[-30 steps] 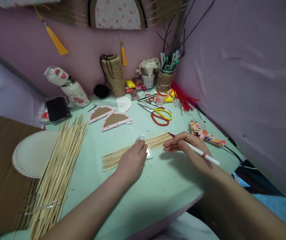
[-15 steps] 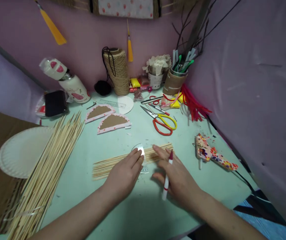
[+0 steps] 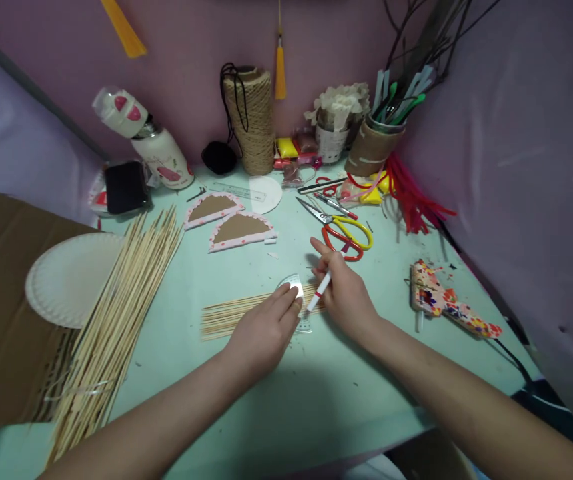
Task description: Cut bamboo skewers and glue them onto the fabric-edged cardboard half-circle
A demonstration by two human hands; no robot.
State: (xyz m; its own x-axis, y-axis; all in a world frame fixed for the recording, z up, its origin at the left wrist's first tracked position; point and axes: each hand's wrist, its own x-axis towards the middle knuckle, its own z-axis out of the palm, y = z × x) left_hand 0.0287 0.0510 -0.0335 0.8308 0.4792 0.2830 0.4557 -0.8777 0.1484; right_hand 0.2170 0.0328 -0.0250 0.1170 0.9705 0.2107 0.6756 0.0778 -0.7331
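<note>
A row of thin bamboo sticks (image 3: 223, 319) lies side by side across the middle of the table. Over them rests a clear protractor (image 3: 305, 326), partly covered by my left hand (image 3: 265, 330), which lies flat with its fingers stretched out. My right hand (image 3: 350, 299) grips a white marker (image 3: 320, 291) with a red ring; its white end points down toward the protractor, while the dark red end shows beyond the fingers. The right index finger is extended away from the marker. The right ends of the sticks are hidden by this hand.
Scissors (image 3: 349, 233) lie just beyond my right hand. A patterned glue gun (image 3: 453, 303) is at the right. Two trimmed cardboard half-rounds (image 3: 241, 229) lie behind the sticks. At the left are a bundle of long sticks (image 3: 116, 333) and a white plate (image 3: 61, 280). A twine spool (image 3: 256, 127) stands behind.
My right hand has turned and moved up and in toward the protractor, swinging the marker's white end onto that side. My left hand keeps its place on the protractor. The view has tilted down.
</note>
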